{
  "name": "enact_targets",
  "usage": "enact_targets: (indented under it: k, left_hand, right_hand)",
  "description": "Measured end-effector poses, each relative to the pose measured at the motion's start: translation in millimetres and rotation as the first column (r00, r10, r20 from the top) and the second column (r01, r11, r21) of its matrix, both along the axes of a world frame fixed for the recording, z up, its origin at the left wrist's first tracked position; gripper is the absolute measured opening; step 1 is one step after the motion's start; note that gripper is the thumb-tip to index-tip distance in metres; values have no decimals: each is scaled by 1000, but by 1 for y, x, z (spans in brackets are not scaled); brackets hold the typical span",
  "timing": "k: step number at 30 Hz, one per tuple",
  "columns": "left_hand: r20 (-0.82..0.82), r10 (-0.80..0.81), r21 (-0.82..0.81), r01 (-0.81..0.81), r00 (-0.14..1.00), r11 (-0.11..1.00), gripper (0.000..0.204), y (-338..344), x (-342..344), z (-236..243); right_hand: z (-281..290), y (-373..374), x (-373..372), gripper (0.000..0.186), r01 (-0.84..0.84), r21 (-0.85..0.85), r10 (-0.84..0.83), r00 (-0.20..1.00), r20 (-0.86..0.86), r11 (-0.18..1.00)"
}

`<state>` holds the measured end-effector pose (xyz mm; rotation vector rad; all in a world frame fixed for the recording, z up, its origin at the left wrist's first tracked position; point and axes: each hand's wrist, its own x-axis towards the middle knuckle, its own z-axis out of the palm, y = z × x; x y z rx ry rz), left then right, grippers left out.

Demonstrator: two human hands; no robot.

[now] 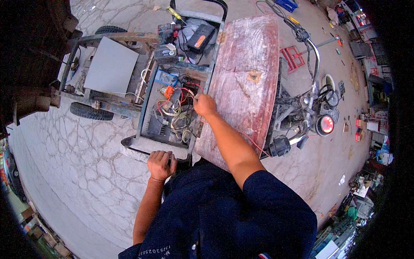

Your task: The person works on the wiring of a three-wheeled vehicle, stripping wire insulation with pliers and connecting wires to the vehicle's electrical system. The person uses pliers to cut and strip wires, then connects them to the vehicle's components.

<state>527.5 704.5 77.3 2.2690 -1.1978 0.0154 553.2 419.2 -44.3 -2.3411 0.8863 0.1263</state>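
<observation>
My right hand is closed at the right edge of an open metal compartment, beside the wooden board seat. Wires run close to its fingertips, but what it holds is hidden. Inside the compartment lie tangled wires, an orange connector, a blue part and a finned dark box. Lower down, the fingers of my left hand curl over the metal rail at the near end of the frame.
Beyond the compartment sit a cordless drill, a black case and a yellow-handled screwdriver. A grey panel lies on the rear frame, near a wheel. Handlebars and a lit red round gauge are at right.
</observation>
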Motion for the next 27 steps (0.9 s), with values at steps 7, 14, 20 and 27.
enact_targets:
  k: [7, 14, 20, 27]
  left_hand:
    - [-9, -34, 39, 34, 999, 999, 12, 12, -11, -17]
    - [45, -56, 55, 54, 997, 997, 7, -2, -15, -11]
    - [36, -29, 89, 26, 999, 996, 9, 7, -11, -19]
    - [50, -54, 103, 49, 997, 993, 10, 5, -9, -15]
  right_hand:
    - [-25, 2, -12, 21, -86, 37, 85, 996, 34, 996]
    - [4, 0, -16, 18, -12, 42, 9, 998, 70, 999]
    - [-7, 4, -10, 17, 20, 80, -24, 999, 49, 997]
    - [0, 4, -8, 16, 25, 53, -28, 998, 53, 998]
